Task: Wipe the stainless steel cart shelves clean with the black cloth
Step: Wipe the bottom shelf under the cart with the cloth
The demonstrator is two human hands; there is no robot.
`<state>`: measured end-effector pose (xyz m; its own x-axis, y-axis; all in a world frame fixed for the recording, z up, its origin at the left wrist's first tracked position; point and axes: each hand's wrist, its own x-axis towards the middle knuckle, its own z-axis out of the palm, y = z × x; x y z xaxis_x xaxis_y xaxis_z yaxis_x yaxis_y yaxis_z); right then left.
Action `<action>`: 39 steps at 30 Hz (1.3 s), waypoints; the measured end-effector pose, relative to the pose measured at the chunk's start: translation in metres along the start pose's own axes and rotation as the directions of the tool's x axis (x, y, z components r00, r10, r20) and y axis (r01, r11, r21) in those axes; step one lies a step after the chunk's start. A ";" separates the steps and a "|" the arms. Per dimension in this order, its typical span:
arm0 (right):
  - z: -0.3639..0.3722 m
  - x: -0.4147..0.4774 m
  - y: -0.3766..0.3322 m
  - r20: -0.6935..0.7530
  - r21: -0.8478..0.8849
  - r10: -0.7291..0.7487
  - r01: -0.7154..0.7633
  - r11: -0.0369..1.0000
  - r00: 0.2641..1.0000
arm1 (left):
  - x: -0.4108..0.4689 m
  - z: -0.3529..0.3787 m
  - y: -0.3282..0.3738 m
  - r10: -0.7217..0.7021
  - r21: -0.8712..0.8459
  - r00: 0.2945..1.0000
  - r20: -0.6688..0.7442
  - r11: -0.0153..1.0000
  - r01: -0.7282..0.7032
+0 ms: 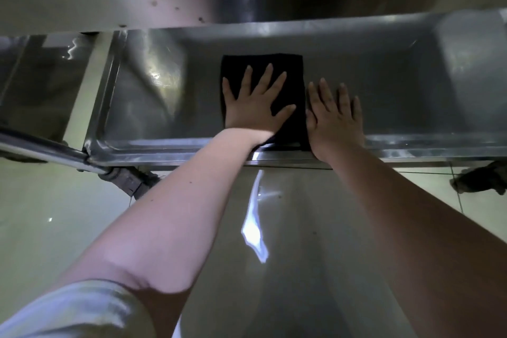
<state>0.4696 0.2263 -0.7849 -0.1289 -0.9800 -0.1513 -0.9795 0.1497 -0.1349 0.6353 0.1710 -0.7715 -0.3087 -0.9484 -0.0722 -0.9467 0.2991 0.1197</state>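
dim, soft focus | floor (pixel 258 228) glare (window-like streak) | wide-angle bending at edges

Looking down into a stainless steel cart shelf (pixel 384 85), with left hand (pixel 253 103) spread flat on a black cloth (pixel 285 68) and right hand (pixel 334 118) flat on bare steel just beside it. Spotted upper shelf (pixel 109 0) above, glossy floor (pixel 55 214) below.

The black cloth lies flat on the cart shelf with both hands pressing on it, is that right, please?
Not quite: the head view shows only the left hand pressing on the black cloth; the right hand lies flat on the cart shelf beside it.
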 end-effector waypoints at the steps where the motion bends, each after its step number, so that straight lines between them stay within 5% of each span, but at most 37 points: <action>1: 0.001 -0.001 0.001 0.001 -0.007 -0.006 0.006 1.000 1.000 | -0.001 0.002 0.006 0.007 -0.002 1.000 -0.002 1.000 -0.007; 7: 0.000 0.003 0.004 0.024 -0.007 -0.016 0.017 1.000 1.000 | -0.010 -0.005 -0.028 -0.007 -0.021 1.000 0.020 1.000 0.007; 17: -0.001 -0.001 -0.002 -0.042 -0.010 -0.017 0.016 1.000 0.999 | -0.043 -0.024 -0.178 -0.237 0.017 0.971 0.030 0.972 0.236; 21: -0.002 -0.004 -0.012 -0.083 -0.036 0.025 -0.028 0.999 0.996 | -0.035 -0.020 -0.149 -0.240 0.012 0.971 0.016 0.971 0.240; 27: 0.001 -0.008 -0.056 -0.009 -0.037 -0.095 0.095 0.995 0.995 | -0.017 -0.007 -0.041 -0.008 0.006 0.999 0.045 1.000 0.008; 33: 0.004 -0.010 -0.052 -0.023 0.010 -0.086 0.086 0.996 0.996 | -0.016 -0.007 -0.071 0.034 -0.011 0.999 0.027 0.999 -0.033; 39: 0.007 -0.009 -0.053 -0.053 0.014 -0.073 0.074 0.997 0.996 | -0.013 -0.023 -0.192 -0.229 -0.026 0.973 0.016 0.973 0.229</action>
<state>0.5240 0.2283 -0.7828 -0.0653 -0.9939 -0.0892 -0.9841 0.0789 -0.1594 0.8227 0.1234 -0.7706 -0.0852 -0.9899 -0.1135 -0.9896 0.0708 0.1253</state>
